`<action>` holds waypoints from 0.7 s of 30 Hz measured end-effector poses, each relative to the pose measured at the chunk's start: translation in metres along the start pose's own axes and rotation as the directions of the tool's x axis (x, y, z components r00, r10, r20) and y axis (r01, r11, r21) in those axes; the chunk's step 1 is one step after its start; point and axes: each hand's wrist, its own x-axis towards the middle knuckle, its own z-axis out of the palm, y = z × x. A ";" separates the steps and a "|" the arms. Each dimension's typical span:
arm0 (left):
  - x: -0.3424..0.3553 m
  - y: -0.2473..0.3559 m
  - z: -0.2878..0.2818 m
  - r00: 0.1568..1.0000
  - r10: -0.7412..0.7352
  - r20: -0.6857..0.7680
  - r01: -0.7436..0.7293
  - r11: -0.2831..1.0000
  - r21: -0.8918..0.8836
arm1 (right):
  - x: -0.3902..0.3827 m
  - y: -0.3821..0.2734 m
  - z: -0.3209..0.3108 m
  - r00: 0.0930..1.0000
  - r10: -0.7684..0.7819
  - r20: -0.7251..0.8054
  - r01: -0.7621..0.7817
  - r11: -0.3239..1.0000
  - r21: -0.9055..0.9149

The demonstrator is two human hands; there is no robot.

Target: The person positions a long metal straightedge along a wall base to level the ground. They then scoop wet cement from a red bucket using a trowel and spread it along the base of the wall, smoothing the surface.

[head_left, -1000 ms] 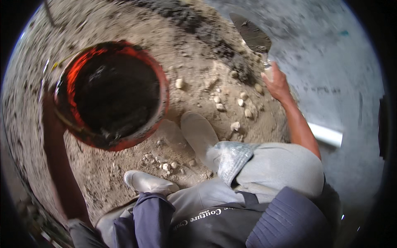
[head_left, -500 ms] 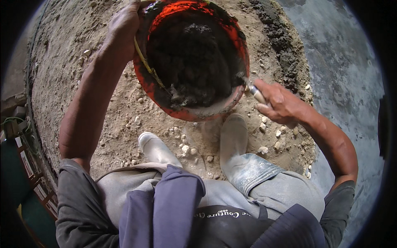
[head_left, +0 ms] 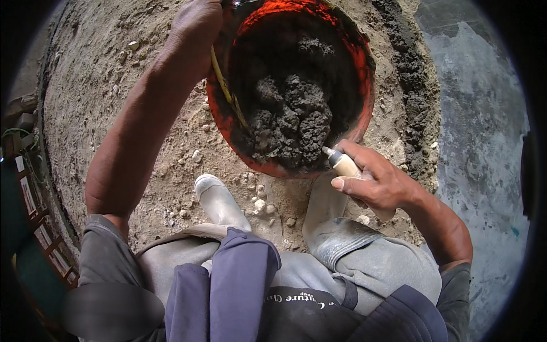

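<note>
At the near right rim of the orange bucket (head_left: 273, 8), the right hand (head_left: 379, 183) clasps a trowel (head_left: 346, 166) by its pale handle, while lumpy grey mortar (head_left: 293, 122) lies inside the bucket and the left hand (head_left: 196, 20) meets its far left side, grip too hidden to tell.

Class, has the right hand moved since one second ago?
Yes: the right hand has moved left, from right of the dark strip to its left, by the bucket.
</note>
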 end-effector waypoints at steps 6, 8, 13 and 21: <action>-0.004 0.011 0.010 0.997 -0.062 -0.054 0.062 0.998 0.003 | -0.008 0.019 -0.003 0.988 -0.133 -0.075 0.138 0.988 0.065; -0.001 0.010 0.008 0.997 -0.074 -0.013 0.074 0.997 0.012 | -0.013 0.019 -0.006 0.986 -0.138 -0.090 0.147 0.984 0.098; 0.014 -0.001 -0.014 0.987 -0.115 0.111 0.121 0.992 -0.048 | -0.032 0.010 -0.020 0.964 -0.170 -0.207 0.199 0.971 0.131; 0.015 0.007 -0.001 0.976 -0.122 0.178 0.122 0.992 0.008 | -0.081 0.031 -0.014 0.923 -0.013 -0.384 0.145 0.938 0.315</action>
